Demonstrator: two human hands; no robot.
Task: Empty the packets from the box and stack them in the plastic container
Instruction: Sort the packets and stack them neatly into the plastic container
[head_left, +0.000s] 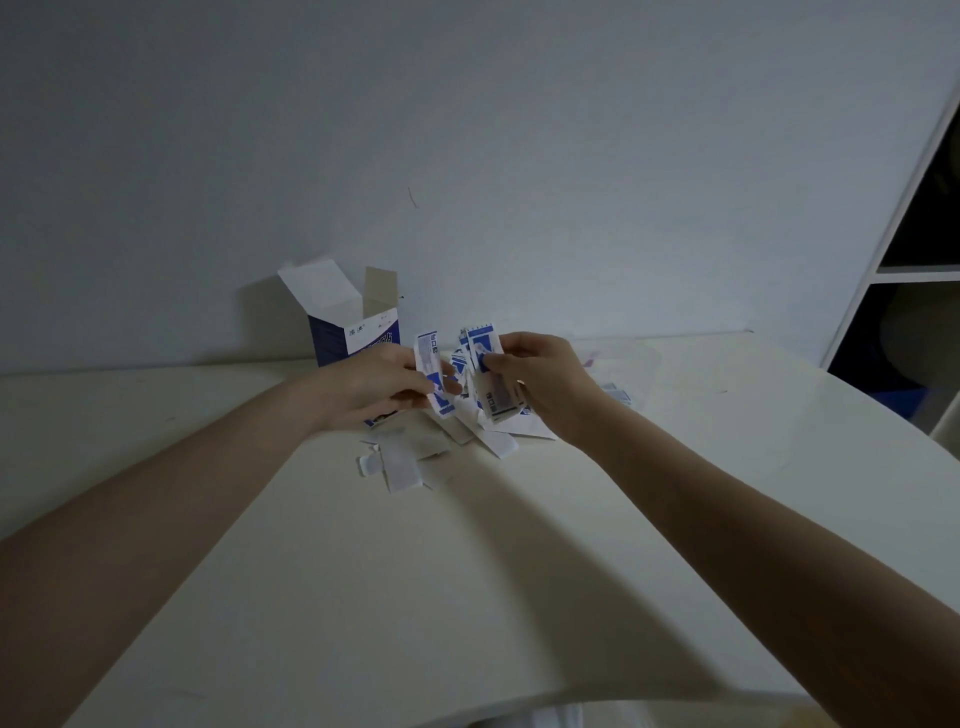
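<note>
Your work surface is a pale cream table (467, 571) that runs up to a grey-white wall at its far edge. On it, near that far edge, an opened blue-and-white box (340, 332) stands upright, top flaps raised. Just beside the box, toward you, a loose heap of packets (483, 426) lies on the tabletop, overlapping; several more packets (400, 460) lie face down in front of the heap, plain side up. To the right of the heap, a clear plastic container (628, 364) rests on the table; its outline is faint, its contents hard to make out.
</note>
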